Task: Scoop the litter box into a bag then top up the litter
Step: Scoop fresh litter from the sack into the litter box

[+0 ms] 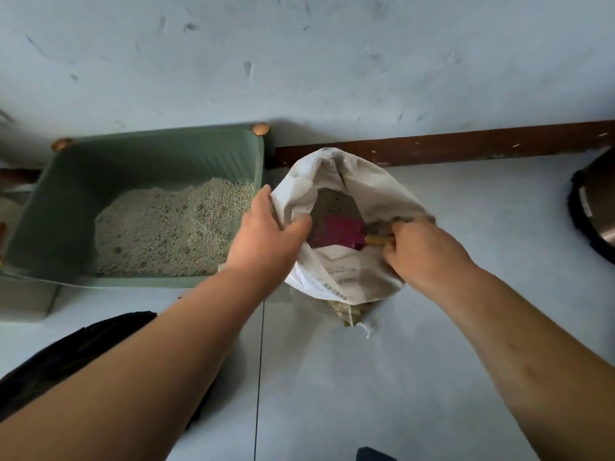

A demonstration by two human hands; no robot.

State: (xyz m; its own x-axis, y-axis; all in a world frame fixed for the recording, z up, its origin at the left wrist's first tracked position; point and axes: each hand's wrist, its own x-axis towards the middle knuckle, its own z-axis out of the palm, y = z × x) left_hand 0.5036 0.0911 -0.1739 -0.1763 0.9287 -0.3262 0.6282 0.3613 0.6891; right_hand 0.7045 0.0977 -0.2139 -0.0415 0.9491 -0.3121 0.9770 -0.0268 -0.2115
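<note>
A green litter box (83, 181) stands against the wall at the left, with pale grey litter (166, 227) heaped toward its right side. To its right a white woven sack (346, 277) stands open on the floor. My left hand (266, 241) grips the sack's left rim, thumb inside the mouth. My right hand (422, 251) holds the wooden handle of a pink scoop (336, 232), whose blade is down inside the sack. Grey litter shows in the sack behind the blade.
A black bag (66, 361) lies on the floor at the lower left. A dark round metal appliance (595, 207) sits at the right edge. A brown skirting board (466, 148) runs along the wall behind the sack. Pale floor tiles spread below.
</note>
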